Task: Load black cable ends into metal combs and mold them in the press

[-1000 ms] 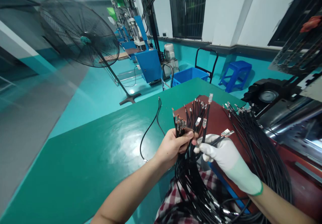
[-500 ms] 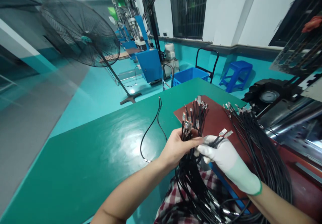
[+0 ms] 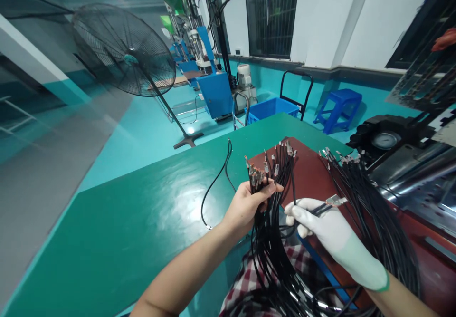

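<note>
Bare, my left hand [image 3: 249,203] is closed round a bunch of black cables [image 3: 272,241] just below their metal terminals [image 3: 257,177]. The lengths of that bunch hang down over my lap. My right hand [image 3: 317,222], in a white glove, pinches a few separate black cables [image 3: 320,208] whose flat metal terminals [image 3: 337,201] stick out past the knuckles. It is a short way right of the left hand. More cable ends [image 3: 285,153] rest on the brown sheet [image 3: 306,165] behind my hands.
A second large cable bundle [image 3: 370,203] lies along the right, beside metal machinery with a gauge [image 3: 386,139]. One looped cable [image 3: 203,203] lies on the green table [image 3: 142,226]. Beyond stand a fan [image 3: 131,60], a blue crate [image 3: 272,109] and a blue stool [image 3: 338,110].
My right hand has moved right and slightly down, away from the left, with its cables. The left hand keeps its bunch, which now leans a little left. The view has shifted slightly.
</note>
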Action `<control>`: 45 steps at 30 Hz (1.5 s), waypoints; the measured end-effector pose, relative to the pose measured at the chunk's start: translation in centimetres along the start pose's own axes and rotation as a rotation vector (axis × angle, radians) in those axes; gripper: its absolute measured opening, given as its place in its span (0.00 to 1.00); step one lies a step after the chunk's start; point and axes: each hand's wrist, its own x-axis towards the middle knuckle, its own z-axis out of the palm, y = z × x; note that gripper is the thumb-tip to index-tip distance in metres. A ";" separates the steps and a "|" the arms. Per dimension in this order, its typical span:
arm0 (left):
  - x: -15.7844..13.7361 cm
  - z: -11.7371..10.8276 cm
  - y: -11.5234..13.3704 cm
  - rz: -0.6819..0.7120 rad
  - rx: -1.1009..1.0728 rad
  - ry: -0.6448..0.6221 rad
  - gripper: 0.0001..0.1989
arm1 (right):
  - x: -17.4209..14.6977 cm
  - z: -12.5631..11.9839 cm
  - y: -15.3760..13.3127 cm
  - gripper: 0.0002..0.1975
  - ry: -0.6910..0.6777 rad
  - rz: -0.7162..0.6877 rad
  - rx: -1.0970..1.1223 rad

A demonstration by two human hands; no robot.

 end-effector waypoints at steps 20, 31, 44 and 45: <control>-0.1 0.0 0.1 -0.011 -0.097 -0.042 0.18 | -1.6 1.4 2.8 0.11 -0.189 0.172 -0.056; -0.3 -0.1 -0.2 0.051 -0.004 -0.145 0.14 | -0.7 0.2 3.3 0.16 0.004 0.076 0.221; -0.8 0.5 0.0 -0.047 0.051 -0.165 0.16 | -0.9 1.3 1.1 0.16 -0.148 0.062 0.405; -0.8 0.5 0.0 -0.057 0.061 -0.163 0.16 | -0.8 1.5 1.0 0.16 -0.150 0.063 0.384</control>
